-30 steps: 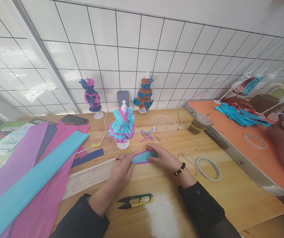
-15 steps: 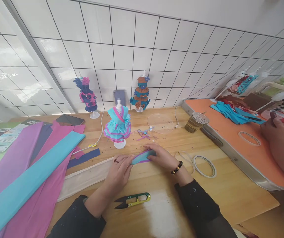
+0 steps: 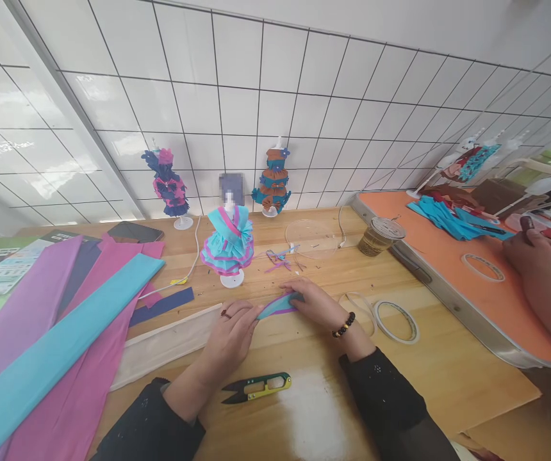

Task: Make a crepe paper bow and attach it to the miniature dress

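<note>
Pinching the left end of the blue strip [image 3: 275, 308] between my thumb and fingers, my left hand [image 3: 233, 328] is nearly closed, palm down and low over the wooden counter [image 3: 352, 390]. My right hand [image 3: 314, 306] has the other end, its thumb against the strip and its fingers curved, partly spread and reaching over the far side, so it is more open than the left. The strip lies between my two hands, touching both, with its middle bare to view and its ends hidden under my fingers.

It is a narrow, light turquoise piece with purple along both long edges. It slants a little, its right end farther from me than its left, and the purple edges bow gently and draw together toward my left fingers. It looks smooth and thin. Near my right fingertips it falls into shade, and I cannot tell there whether it is folded.

A long cream strip [image 3: 170, 346] runs out to the left from beside my left hand. Nearer to me, below the gap between my hands, lie the thread snips [image 3: 243, 385], blades pointing left. Just beyond the strip stands a small dress form in a turquoise ruffled dress [image 3: 230, 246] with pink trim, and a roll of tape [image 3: 377, 315] lies flat to the right of my right wrist.
</note>
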